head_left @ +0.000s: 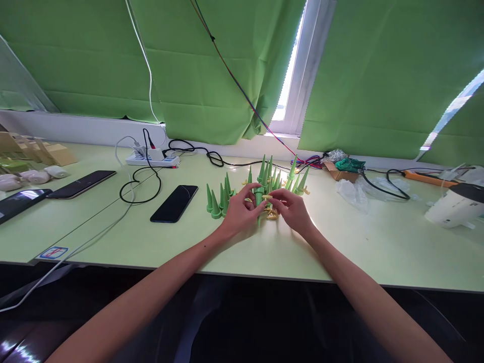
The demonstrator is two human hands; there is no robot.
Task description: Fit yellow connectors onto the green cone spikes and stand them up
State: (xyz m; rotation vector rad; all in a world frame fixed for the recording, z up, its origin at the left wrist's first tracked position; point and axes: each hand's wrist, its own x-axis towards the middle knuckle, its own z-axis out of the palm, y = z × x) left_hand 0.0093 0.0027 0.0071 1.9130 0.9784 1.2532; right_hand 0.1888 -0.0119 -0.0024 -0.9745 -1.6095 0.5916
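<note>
Above the table my left hand [239,210] is closed around a green pointed plastic piece [259,194]. The fingers of my right hand [295,210] pinch a small pale yellow piece [266,196], which meets the side of the green one; whether it is fitted in, I cannot tell. Beyond my hands stand several green plastic cones [291,174], partly hidden by my fingers. More green cones [215,205] are upright to the left of my left hand. Small yellow pieces [271,214] lie on the table just below my hands.
On the left lie a black phone [174,203], more phones [81,184], a power strip [153,158] and loose cables [140,200]. To the right are a small cardboard box [340,172], clear plastic bags [351,194] and a white device [454,206]. The table's front edge [264,276] runs below my forearms.
</note>
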